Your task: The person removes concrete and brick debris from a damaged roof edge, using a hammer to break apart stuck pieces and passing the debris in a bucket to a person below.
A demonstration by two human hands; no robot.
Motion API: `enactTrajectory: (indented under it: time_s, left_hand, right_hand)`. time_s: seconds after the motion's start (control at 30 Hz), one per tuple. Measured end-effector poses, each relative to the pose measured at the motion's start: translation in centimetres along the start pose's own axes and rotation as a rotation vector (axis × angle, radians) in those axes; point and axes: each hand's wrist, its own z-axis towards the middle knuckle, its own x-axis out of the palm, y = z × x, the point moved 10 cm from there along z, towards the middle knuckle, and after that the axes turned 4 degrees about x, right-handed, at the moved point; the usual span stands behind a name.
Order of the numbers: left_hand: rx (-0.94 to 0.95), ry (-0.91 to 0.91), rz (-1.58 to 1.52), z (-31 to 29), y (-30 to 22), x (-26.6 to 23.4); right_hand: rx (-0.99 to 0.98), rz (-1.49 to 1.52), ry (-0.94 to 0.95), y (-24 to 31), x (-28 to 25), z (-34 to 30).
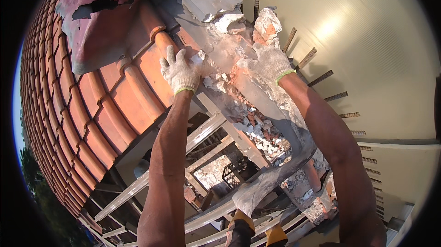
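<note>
My left hand [180, 71], in a pale knit glove with a green cuff edge, is at the edge of the orange roof tiles [146, 70], its fingers spread. A small white chunk of mortar [198, 57] lies right beside it; I cannot tell whether they touch. My right hand [271, 61], gloved alike, reaches over the broken wall top with its fingers stretched leftward to brick rubble [236, 70]. Dust hazes the space between both hands. Just beyond the right hand stands a larger lump of broken masonry [267, 25]. Neither hand visibly grips anything.
Bent steel bars [320, 78] jut out along the cream wall [367, 31] at right. Below lie loose debris [264, 139], metal roof beams [206, 132] with gaps between them, and a grey sheet strip [271, 180]. A torn reddish sheet [98, 31] covers tiles at upper left.
</note>
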Motion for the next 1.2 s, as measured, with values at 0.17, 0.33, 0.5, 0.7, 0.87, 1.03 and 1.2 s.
enactTrajectory:
  time_s: [0.17, 0.33, 0.5, 0.7, 0.87, 1.03, 1.2]
  left_hand:
    - [-0.010, 0.052, -0.011, 0.1, -0.4, 0.2]
    - [-0.048, 0.023, -0.008, -0.3, -1.9, -0.7]
    - [-0.027, 0.003, 0.018, -0.3, -1.2, -0.4]
    - [-0.034, 0.001, 0.031, -0.2, -0.6, -1.1]
    - [-0.013, 0.030, 0.009, -0.3, -1.8, -0.1]
    - [-0.015, 0.004, 0.028, -0.3, -1.0, -0.2]
    - [-0.005, 0.013, -0.023, -0.5, -2.1, 0.0]
  right_hand:
    - [0.165, 0.006, -0.077, -7.9, 0.8, 0.1]
    - [0.272, 0.223, 0.103, -11.3, 4.0, 2.0]
    - [0.179, 0.023, 0.109, -7.9, 6.5, 3.4]
    - [0.201, -0.025, -0.032, -2.4, 5.1, 2.2]
    - [0.313, 0.096, -0.113, -5.9, 6.0, 4.2]
    - [0.266, -0.005, 0.042, -5.1, 6.3, 5.1]
    - [0.141, -0.059, 0.068, -2.3, 4.7, 2.5]
